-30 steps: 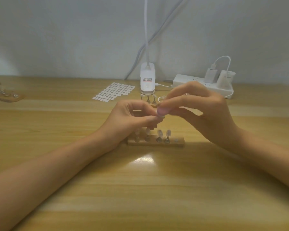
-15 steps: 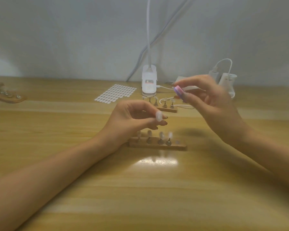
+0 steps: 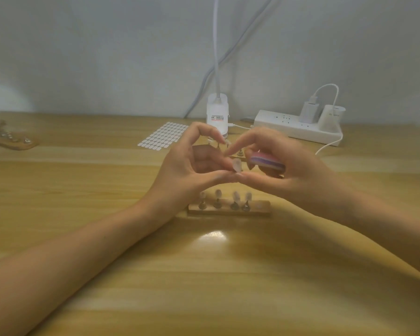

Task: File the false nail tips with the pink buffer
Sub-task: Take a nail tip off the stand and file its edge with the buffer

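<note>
Head view: pink buffer (image 3: 267, 162) gripped between right fingers (image 3: 260, 178).

Single head-worn view, looking forward and down across the table (image 3: 83, 190) toward the wall (image 3: 107, 57); both hands close, at frame centre.

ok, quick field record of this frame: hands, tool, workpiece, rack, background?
left hand: pinches one nail tip at its fingertips
right hand: grips the pink buffer
tool vs tip: buffer just right of the tip; contact unclear, blurred
rack: wooden holder on the table, nearer the camera than the hands, with four mounted tips upright
background: sticker sheet, lamp base, power strip
</note>
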A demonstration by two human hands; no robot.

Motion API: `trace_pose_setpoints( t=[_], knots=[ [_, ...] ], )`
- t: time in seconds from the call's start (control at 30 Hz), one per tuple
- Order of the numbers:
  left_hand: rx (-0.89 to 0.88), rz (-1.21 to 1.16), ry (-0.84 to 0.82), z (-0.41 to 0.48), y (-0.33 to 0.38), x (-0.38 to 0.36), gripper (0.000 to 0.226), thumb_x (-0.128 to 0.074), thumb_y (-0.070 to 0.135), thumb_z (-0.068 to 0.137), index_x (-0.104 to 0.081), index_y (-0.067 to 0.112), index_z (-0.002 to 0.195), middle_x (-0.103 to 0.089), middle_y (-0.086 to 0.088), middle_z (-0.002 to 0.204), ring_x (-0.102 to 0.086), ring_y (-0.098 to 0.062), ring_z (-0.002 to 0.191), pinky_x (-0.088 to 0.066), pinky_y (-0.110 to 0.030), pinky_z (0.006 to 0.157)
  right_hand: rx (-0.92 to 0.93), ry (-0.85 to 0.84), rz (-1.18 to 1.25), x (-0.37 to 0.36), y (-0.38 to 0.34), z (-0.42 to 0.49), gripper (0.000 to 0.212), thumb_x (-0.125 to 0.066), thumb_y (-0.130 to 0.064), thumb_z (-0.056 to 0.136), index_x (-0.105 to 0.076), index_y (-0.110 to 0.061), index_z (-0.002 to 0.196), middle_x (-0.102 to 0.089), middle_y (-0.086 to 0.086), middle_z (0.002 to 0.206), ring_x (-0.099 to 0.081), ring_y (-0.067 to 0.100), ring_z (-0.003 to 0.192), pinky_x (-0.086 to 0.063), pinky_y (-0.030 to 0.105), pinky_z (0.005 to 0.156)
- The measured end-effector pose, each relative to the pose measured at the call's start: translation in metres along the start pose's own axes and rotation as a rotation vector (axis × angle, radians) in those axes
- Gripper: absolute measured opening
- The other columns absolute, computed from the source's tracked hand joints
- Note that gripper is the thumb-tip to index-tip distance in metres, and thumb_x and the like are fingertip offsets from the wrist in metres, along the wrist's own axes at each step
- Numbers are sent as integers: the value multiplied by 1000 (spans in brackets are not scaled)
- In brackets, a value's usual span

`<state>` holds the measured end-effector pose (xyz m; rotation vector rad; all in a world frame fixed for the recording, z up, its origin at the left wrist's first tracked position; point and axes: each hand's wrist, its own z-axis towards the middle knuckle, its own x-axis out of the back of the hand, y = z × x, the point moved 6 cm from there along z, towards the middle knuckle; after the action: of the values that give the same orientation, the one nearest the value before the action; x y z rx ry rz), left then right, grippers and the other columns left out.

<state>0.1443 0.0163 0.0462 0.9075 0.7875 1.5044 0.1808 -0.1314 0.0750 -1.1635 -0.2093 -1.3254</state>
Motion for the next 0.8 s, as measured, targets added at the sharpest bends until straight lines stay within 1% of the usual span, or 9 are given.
trace_pose_setpoints(
  t=[0.1,0.17,0.23,0.33,0.47,0.57,0.63,0.73,0.8],
  knots=[
    [-4,6,1,0,-1,1,52,-88,11,73,-53,18,111,-77,-8,84,-76,-23,82,-60,-32,78,24,61,-83,5,-5,1,19,-70,-36,85,-71,-24,101,-56,-7,92,-53,-1,76,-39,7,61],
    [3,-13,-2,0,-1,0,52,-85,12,74,-53,15,115,-77,-8,88,-76,-23,84,-59,-29,77,33,79,-100,9,-8,2,17,-73,-27,85,-75,-20,100,-55,-6,89,-54,-3,75,-39,6,61],
    [17,-18,33,1,-1,1,47,-77,21,80,-52,15,120,-78,-6,97,-76,-21,88,-57,-24,77,25,85,-112,17,-9,3,19,-74,-28,83,-77,-17,99,-56,-6,88,-55,-7,73,-39,4,61],
    [63,37,159,2,0,13,39,-57,46,92,-52,20,121,-78,2,104,-74,-16,91,-54,-29,78,-44,-7,-184,30,-6,4,17,-79,-28,78,-79,-20,94,-55,-9,84,-55,-12,70,-39,1,60],
    [149,97,231,1,2,29,42,-42,55,92,-56,23,117,-79,4,97,-73,-13,84,-49,-36,79,-117,-155,-262,29,5,-2,13,-83,-25,76,-80,-27,89,-58,-11,83,-59,-7,78,-41,-1,67],
    [236,196,121,1,0,29,52,-36,65,92,-55,25,120,-79,6,97,-72,-10,85,-47,-38,79,-158,-247,-299,18,11,-7,12,-79,-28,79,-80,-30,91,-60,-12,86,-60,-1,84,-46,5,75],
    [272,254,-8,0,-1,26,58,-43,76,90,-53,29,123,-78,10,100,-71,-8,89,-48,-36,79,-158,-253,-301,17,10,-7,12,-77,-31,79,-80,-31,91,-60,-12,86,-60,1,84,-47,7,75],
    [296,365,-256,-2,-2,24,61,-61,67,72,-48,41,126,-75,16,105,-69,-3,94,-50,-22,76,-152,-243,-263,19,6,-7,18,-73,-40,74,-80,-32,89,-60,-12,83,-60,3,83,-46,7,74],
    [311,439,-414,-7,-5,25,77,-79,57,62,-42,49,129,-71,19,110,-65,-1,100,-47,-13,76,-167,-256,-267,18,6,-8,21,-71,-43,72,-80,-33,89,-60,-12,84,-60,4,85,-49,12,77]
  ],
)
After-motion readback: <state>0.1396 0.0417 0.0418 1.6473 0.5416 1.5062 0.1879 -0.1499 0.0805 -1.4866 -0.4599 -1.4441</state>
